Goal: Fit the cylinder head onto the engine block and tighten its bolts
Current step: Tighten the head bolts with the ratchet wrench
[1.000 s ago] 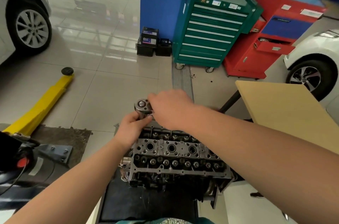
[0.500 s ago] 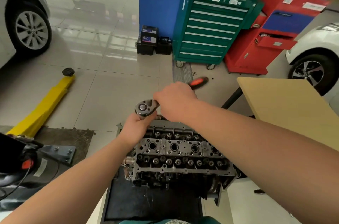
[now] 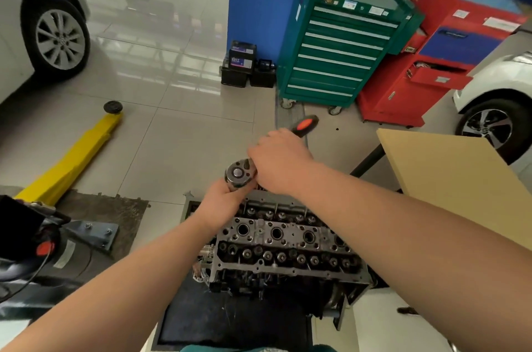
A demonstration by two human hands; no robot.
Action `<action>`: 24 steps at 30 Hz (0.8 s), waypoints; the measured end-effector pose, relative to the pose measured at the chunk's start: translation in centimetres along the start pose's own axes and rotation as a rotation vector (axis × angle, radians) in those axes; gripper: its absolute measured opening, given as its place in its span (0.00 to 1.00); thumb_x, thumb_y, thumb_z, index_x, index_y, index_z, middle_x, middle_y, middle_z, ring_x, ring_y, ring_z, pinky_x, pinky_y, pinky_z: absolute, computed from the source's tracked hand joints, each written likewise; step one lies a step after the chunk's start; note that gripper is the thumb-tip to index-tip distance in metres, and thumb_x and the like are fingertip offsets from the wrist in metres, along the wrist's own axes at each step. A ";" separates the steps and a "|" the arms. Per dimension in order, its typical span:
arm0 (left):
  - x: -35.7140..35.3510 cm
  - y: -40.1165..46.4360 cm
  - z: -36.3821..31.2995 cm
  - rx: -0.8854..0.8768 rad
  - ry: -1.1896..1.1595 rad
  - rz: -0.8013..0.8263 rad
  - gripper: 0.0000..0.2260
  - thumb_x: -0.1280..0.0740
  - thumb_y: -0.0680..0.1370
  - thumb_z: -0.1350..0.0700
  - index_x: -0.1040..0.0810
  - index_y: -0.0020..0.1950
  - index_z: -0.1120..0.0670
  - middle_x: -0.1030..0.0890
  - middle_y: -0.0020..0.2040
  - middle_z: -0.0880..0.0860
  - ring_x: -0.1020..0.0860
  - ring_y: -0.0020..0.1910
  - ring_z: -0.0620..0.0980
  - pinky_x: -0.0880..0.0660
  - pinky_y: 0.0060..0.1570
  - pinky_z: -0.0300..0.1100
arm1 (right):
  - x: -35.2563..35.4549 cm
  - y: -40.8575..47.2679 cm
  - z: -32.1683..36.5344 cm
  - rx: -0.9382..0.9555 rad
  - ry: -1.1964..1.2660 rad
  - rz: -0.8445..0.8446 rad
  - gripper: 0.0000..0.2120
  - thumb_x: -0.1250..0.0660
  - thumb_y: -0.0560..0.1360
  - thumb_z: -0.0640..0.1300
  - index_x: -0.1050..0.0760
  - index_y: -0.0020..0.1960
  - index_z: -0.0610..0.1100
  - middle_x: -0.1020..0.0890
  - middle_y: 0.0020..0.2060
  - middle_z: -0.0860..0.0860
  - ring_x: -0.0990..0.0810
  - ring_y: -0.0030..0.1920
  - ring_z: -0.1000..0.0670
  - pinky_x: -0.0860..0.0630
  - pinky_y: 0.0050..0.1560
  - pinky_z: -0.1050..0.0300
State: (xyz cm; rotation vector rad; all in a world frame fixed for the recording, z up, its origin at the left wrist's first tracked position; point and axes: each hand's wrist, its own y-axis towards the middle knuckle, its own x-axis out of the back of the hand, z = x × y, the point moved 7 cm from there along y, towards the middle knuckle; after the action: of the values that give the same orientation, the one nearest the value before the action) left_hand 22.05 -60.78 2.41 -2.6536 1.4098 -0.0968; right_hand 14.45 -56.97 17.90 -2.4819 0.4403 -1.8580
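Observation:
The grey cylinder head [image 3: 282,239] sits on the dark engine block [image 3: 276,285] below me, its bolt holes and valve parts facing up. A ratchet wrench [image 3: 240,172] stands over the head's far left corner, its round chrome head upward and its black and orange handle end [image 3: 305,123] pointing away to the right. My left hand [image 3: 223,202] grips the extension just under the ratchet head. My right hand [image 3: 280,161] is wrapped round the handle. The socket and the bolt beneath are hidden by my left hand.
A tan table top [image 3: 460,179] juts in at the right. A green tool cabinet [image 3: 339,43] and a red one [image 3: 437,63] stand behind. A yellow lift arm [image 3: 74,158] lies at the left. Cars are parked at far left [image 3: 54,35] and far right [image 3: 495,109].
My right hand has swung the ratchet handle away from me and to the right, so its orange end now shows beyond my knuckles. My left hand stays under the ratchet head.

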 end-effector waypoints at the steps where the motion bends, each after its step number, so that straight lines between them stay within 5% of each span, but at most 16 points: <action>1: 0.4 0.2 -0.3 -0.009 -0.021 -0.016 0.25 0.28 0.73 0.31 0.16 0.52 0.53 0.16 0.44 0.55 0.22 0.39 0.62 0.22 0.45 0.53 | -0.2 -0.4 0.1 -0.047 0.002 -0.007 0.09 0.37 0.80 0.51 0.26 0.57 0.49 0.17 0.51 0.48 0.20 0.53 0.43 0.28 0.50 0.46; 4: 1.9 1.2 0.2 0.005 0.119 0.003 0.20 0.29 0.69 0.36 0.19 0.34 0.52 0.25 0.30 0.57 0.31 0.29 0.54 0.32 0.34 0.48 | -2.2 -4.0 0.7 -0.179 0.204 0.031 0.09 0.39 0.81 0.50 0.31 0.58 0.47 0.23 0.39 0.50 0.22 0.39 0.45 0.36 0.33 0.53; 8: 1.4 1.2 1.5 0.005 0.138 0.053 0.20 0.32 0.70 0.45 0.27 0.37 0.63 0.27 0.32 0.57 0.32 0.32 0.53 0.32 0.34 0.56 | -3.7 -6.7 2.6 -0.146 0.404 0.125 0.06 0.40 0.79 0.42 0.34 0.55 0.47 0.27 0.34 0.50 0.27 0.32 0.49 0.37 0.28 0.55; 12: 0.9 0.5 1.8 -0.002 -0.031 0.005 0.11 0.29 0.77 0.48 0.16 0.50 0.55 0.14 0.51 0.54 0.17 0.49 0.57 0.21 0.53 0.51 | -1.8 -2.8 0.6 -0.073 0.312 0.088 0.10 0.39 0.77 0.40 0.26 0.54 0.52 0.25 0.40 0.52 0.22 0.48 0.45 0.27 0.46 0.47; 15: 0.1 0.4 1.7 0.049 0.061 0.097 0.20 0.30 0.76 0.38 0.22 0.47 0.56 0.21 0.45 0.54 0.24 0.43 0.53 0.28 0.51 0.50 | -0.9 -0.5 -0.6 0.018 0.156 0.023 0.09 0.37 0.77 0.40 0.23 0.51 0.52 0.19 0.49 0.51 0.22 0.54 0.45 0.28 0.62 0.45; 17: 0.1 0.7 1.0 0.050 0.017 0.125 0.27 0.30 0.77 0.40 0.25 0.48 0.66 0.24 0.42 0.56 0.27 0.41 0.54 0.30 0.47 0.50 | -1.2 -0.6 -1.1 -0.056 0.165 0.001 0.04 0.37 0.77 0.43 0.27 0.49 0.52 0.19 0.46 0.51 0.21 0.51 0.44 0.25 0.55 0.46; 19: 0.9 1.1 0.1 0.015 -0.009 0.099 0.23 0.28 0.80 0.49 0.27 0.46 0.70 0.24 0.38 0.58 0.27 0.37 0.53 0.29 0.44 0.47 | -2.2 -2.1 -1.0 -0.159 0.201 -0.017 0.05 0.38 0.79 0.48 0.30 0.54 0.50 0.22 0.41 0.51 0.21 0.44 0.45 0.29 0.39 0.50; 22: 1.4 1.3 -0.5 -0.010 0.013 0.049 0.09 0.27 0.77 0.62 0.21 0.38 0.62 0.21 0.35 0.56 0.25 0.35 0.49 0.28 0.42 0.44 | -4.0 -5.5 1.1 -0.154 0.373 0.071 0.08 0.40 0.80 0.46 0.35 0.57 0.48 0.27 0.35 0.51 0.27 0.34 0.49 0.38 0.29 0.55; 24: 1.1 0.6 -0.7 -0.008 -0.025 0.012 0.09 0.29 0.73 0.58 0.21 0.32 0.55 0.25 0.31 0.54 0.28 0.31 0.49 0.31 0.38 0.42 | -3.9 -5.7 1.5 -0.117 0.492 0.136 0.06 0.41 0.79 0.44 0.37 0.54 0.48 0.27 0.36 0.50 0.27 0.33 0.49 0.37 0.29 0.55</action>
State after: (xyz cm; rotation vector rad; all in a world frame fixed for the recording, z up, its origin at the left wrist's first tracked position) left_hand 22.07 -62.04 3.02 -2.6428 1.4207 -0.0570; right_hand 16.13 -50.88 14.76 -1.9670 0.7223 -2.4348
